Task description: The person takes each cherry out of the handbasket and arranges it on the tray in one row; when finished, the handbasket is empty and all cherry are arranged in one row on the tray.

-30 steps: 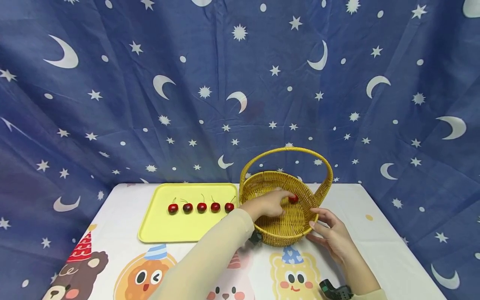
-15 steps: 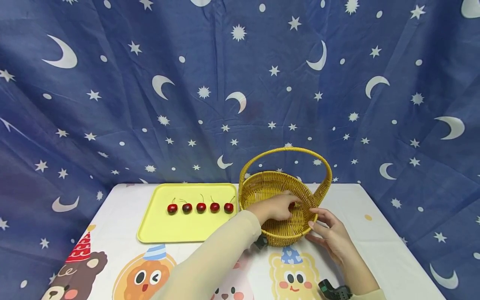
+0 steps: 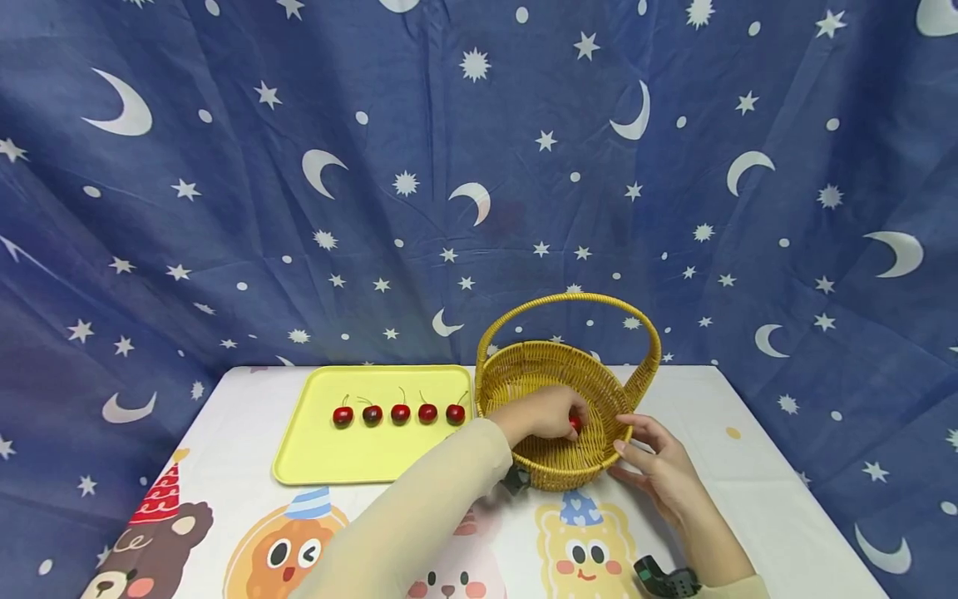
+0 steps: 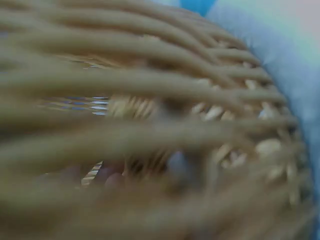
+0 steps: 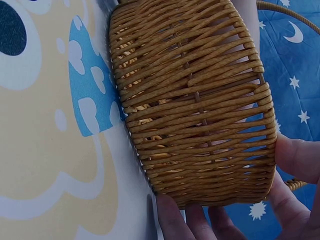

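A round woven basket (image 3: 524, 358) with a tall arched handle stands on the table. Inside it, my left hand (image 3: 550, 412) pinches a red cherry (image 3: 575, 423) between thumb and fingers. My right hand (image 3: 662, 466) grips the basket's near right side; in the right wrist view its thumb lies at the rim and its fingers (image 5: 172, 220) curl along the wicker wall (image 5: 200, 115). The left wrist view is filled by blurred wicker (image 4: 150, 145), which hides most of the left hand there.
Left of the basket lies a yellow tray (image 3: 337, 466) with several stemmed cherries (image 3: 400, 414) in a row. The tablecloth (image 3: 748, 482) carries cartoon figures. A blue curtain (image 3: 479, 283) with moons and stars hangs behind the table.
My left hand first reached farther right over the cherry, then took it and drew it back left and nearer inside the basket. The right hand has stayed on the basket.
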`<state>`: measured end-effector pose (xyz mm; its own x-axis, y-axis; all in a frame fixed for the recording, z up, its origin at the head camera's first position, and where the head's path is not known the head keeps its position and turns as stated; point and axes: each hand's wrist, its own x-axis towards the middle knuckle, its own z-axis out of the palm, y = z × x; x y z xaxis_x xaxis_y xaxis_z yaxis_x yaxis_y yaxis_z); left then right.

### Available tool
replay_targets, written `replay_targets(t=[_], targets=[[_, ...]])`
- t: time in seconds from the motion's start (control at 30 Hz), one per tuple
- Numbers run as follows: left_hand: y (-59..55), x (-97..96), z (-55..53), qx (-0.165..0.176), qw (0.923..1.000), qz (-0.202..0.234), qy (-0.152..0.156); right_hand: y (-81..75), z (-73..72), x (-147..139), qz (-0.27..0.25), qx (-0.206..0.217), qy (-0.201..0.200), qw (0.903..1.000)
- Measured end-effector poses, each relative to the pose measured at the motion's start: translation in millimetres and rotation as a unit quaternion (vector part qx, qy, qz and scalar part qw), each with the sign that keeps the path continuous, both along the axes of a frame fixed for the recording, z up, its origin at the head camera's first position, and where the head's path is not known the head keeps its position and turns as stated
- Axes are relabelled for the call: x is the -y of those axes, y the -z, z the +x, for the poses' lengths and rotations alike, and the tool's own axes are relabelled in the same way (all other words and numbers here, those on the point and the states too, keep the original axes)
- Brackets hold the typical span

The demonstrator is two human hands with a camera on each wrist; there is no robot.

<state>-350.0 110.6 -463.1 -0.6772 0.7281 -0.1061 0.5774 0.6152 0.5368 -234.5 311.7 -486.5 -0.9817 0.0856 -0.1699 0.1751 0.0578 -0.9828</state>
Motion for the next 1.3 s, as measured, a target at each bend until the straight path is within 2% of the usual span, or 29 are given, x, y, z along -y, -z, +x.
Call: replay_targets(t=[0.2, 0.4, 0.57, 0.67, 0.77, 0.87, 0.93, 1.1, 1.2, 1.3], targets=[[-22.8, 26.4, 9.3, -0.022, 0.9989, 0.041, -0.012, 0.4, -0.5, 0.8, 0.002, 0.005, 0.004, 1.0], [-41.3, 72.5, 36.2, -0.012, 0.9922, 0.118, -0.037, -0.4, -1.3, 2.1, 0.002, 0.008, 0.001, 1.0], [-43.6, 122.0, 64.4, -0.008, 0.9839, 0.168, -0.06, -1.8, -2.1, 2.9, 0.008, 0.008, -0.003, 0.9999], [-40.3, 155.3, 79.5, -0.005, 0.9782, 0.191, -0.082, -1.8, -1.9, 2.9, 0.011, 0.008, -0.003, 0.9999], [-34.4, 190.5, 88.7, 0.004, 0.9718, 0.209, -0.11, -1.2, -1.6, 2.5, 0.009, 0.006, -0.004, 0.9999], [-26.3, 228.3, 90.6, 0.017, 0.9633, 0.219, -0.155, -0.4, -0.9, 1.8, 0.006, 0.005, -0.001, 1.0], [-21.1, 254.6, 89.2, 0.015, 0.9557, 0.219, -0.196, 0.0, -0.4, 1.4, 0.005, 0.004, 0.001, 1.0], [-9.4, 317.1, 79.2, -0.022, 0.9371, 0.184, -0.296, 0.1, 0.3, 1.4, 0.009, 0.003, -0.001, 1.0], [0.0, 345.2, 70.2, -0.024, 0.9278, 0.159, -0.337, 0.0, 0.3, 0.9, 0.006, 0.002, -0.002, 1.0], [12.0, 363.5, 60.9, -0.012, 0.9204, 0.141, -0.365, 0.0, 0.4, 0.7, 0.001, 0.002, -0.003, 1.0]])
